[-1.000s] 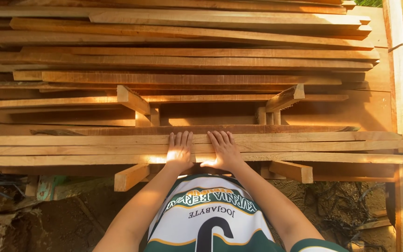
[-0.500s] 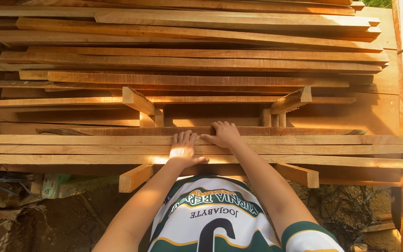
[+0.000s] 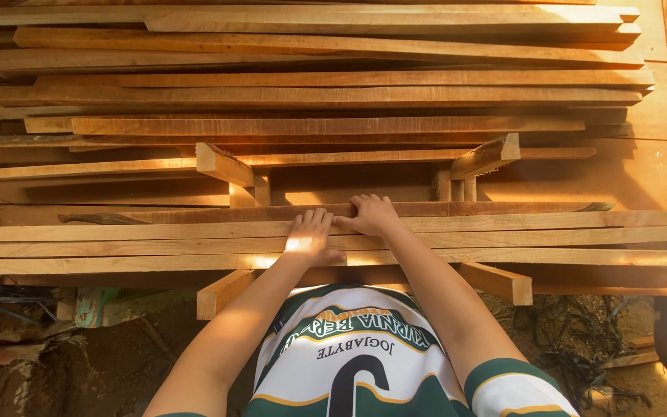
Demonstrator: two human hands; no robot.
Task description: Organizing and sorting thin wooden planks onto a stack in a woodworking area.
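Two bare hands are laid on a stack of long boards (image 3: 333, 232) seen from above. The left hand (image 3: 312, 235) is pressed flat, fingers together and pointing away from the body, across the second and third boards from the near edge of the stack. The right hand (image 3: 372, 214) is set just beside it and a little farther in; its fingers are curled over the far edge of a pale board (image 3: 503, 223) where a darker board (image 3: 457, 208) lies against it. Nothing is lifted or pinched by either hand; whether the right hand's fingers are hooked under that edge cannot be told.

The boards under the hands are laid with their long axis running left to right, their ends reaching nearly to both sides of the view. They are carried on short cross pieces (image 3: 494, 282) that stick out toward the body at the near edge, one to the left of the arms and one to the right. Beyond the hands, more boards are piled in higher layers, all pointing the same left-to-right way, with two further cross pieces (image 3: 486, 157) shown between the layers. Dark earth (image 3: 79, 363) is seen below the near edge of the stack.
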